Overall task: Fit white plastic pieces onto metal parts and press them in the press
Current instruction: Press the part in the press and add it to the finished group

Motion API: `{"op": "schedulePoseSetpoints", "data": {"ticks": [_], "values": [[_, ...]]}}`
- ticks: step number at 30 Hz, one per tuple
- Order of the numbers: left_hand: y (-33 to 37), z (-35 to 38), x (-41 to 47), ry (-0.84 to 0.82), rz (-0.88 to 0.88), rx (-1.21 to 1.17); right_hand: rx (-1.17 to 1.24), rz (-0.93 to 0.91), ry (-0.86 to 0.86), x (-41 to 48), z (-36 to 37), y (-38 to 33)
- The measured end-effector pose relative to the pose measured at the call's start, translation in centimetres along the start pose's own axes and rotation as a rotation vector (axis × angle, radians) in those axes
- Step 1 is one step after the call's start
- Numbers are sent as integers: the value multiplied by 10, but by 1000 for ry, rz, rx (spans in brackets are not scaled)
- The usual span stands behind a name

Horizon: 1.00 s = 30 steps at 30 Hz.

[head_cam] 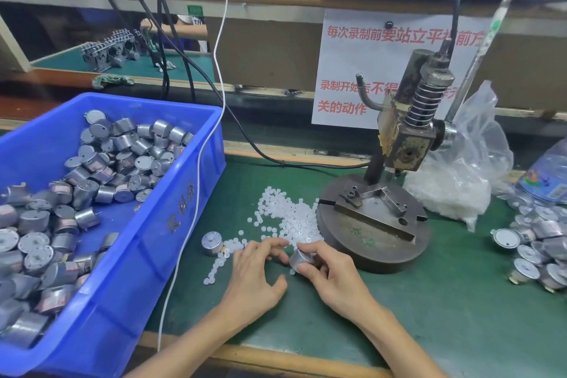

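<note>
- The green mat (pixel 460 301) covers the bench up to its wooden front edge. Its widest bare stretch is front right, between the press and the near edge.
- A blue bin (pixel 171 224) heaped with loose metal parts (pixel 92 169) fills the left side. Its right wall borders the working area, and a white cable (pixel 196 193) hangs across that wall.
- The press (pixel 377 233) stands right of centre on a round base, its ram raised clear of the fixture plate.
- A clear bag (pixel 466 169) sits behind the base, and a heap of parts (pixel 540 242) lies at the mat's right edge.
- The white plastic pieces (pixel 288 215) are scattered between bin and press, reaching the base's left rim.
- The right hand (pixel 331 273) grips a metal part (pixel 301 258) between thumb and curled fingers, just beside the base.
- The left hand (pixel 254 273) has its fingers loosely spread and thumb apart, with the tips among the pieces; no hold shows.
- A second metal part (pixel 212 243) stands upright near the bin wall.
</note>
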<state>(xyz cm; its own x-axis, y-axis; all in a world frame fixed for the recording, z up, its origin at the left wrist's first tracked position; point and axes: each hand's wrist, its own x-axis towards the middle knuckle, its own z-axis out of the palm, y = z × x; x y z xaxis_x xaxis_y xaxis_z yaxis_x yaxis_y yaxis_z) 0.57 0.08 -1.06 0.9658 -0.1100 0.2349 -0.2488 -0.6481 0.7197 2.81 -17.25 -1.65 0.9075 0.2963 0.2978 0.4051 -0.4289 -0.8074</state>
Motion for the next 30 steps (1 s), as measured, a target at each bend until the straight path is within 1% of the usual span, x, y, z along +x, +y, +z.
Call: {"op": "schedulePoseSetpoints", "data": {"ticks": [7,11,14,19,30], "values": [[3,-1,1,-36,-22,7,-83,-77,-32,0,0,-3],[3,-2,1,-50,-8,25,-198,-203,-110,0,-3,-9],[2,-2,1,-10,4,70,-311,-278,-155,-2,-1,-13],[-1,-1,2,2,11,89,-352,-295,-152,-2,-1,-14],[2,-2,1,7,3,80,-345,-329,-114,-3,1,-10]]}}
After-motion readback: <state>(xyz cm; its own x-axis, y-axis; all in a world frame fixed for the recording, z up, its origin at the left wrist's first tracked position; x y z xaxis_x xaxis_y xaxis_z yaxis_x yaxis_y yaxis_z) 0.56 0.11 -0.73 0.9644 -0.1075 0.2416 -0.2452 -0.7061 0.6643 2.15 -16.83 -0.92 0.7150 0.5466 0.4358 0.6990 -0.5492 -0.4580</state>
